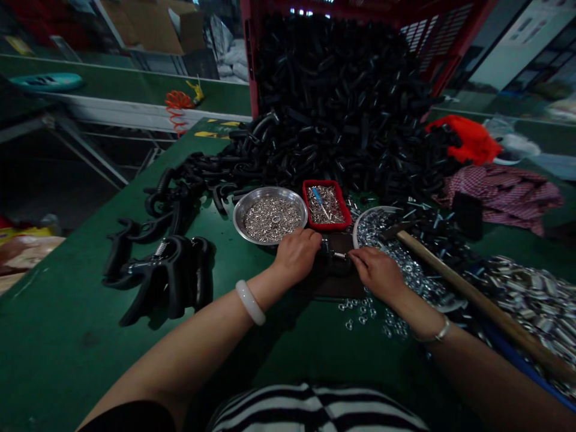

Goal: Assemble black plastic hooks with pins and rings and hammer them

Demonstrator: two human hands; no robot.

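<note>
My left hand (297, 255) is closed around a dark clamp-like part (330, 267), low over a dark pad (355, 289); much of the part is lost in shadow. A short bolt with a spring (339, 255) sticks out of it to the right. At that bolt's outer end, the fingertips of my right hand (378, 273) are pinched together. Just beyond my left hand stands a steel bowl (239, 225) of small metal pieces. Next to it, a red tray (333, 227) contains pins or screws and a blue-handled screwdriver (317, 195).
Black curved parts (310, 144) spill from a red crate (252, 72). Several assembled black clamps (157, 276) lie at left. A wooden-handled hammer (468, 288) rests across a bowl of shiny hardware (409, 258). Loose nuts (362, 312), metal pieces (535, 294) and a checked cloth (504, 189) are around the right side.
</note>
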